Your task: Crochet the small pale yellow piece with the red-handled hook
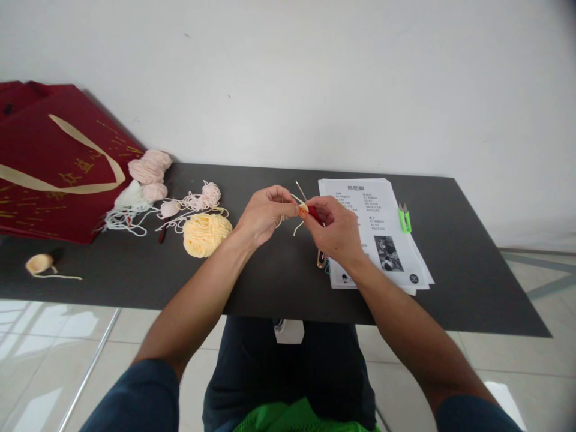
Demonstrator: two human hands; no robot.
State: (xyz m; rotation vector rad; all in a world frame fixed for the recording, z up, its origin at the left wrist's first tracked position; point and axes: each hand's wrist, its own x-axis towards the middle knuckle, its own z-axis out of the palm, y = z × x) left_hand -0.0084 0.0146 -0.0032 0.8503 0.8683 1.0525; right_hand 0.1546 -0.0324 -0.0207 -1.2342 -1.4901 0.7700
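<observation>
My left hand [265, 213] is closed in a pinch on a pale yellow yarn strand [293, 200] above the dark table [472, 264]. Close beside it, my right hand [335, 231] is closed around a crochet hook [305, 202] with a red-and-orange handle; its metal tip points up and away from me between the two hands. A loose yarn end hangs down below the hook. The strand appears to lead left to a pale yellow yarn ball [206, 234] lying on the table near my left wrist.
Printed instruction sheets [382, 222] lie under my right hand, green thread snips [404, 217] to their right. Pink and white yarn balls [146, 171] and loose strands sit at left beside a red gift bag [54, 162]. A small tan crocheted piece [39, 264] lies far left.
</observation>
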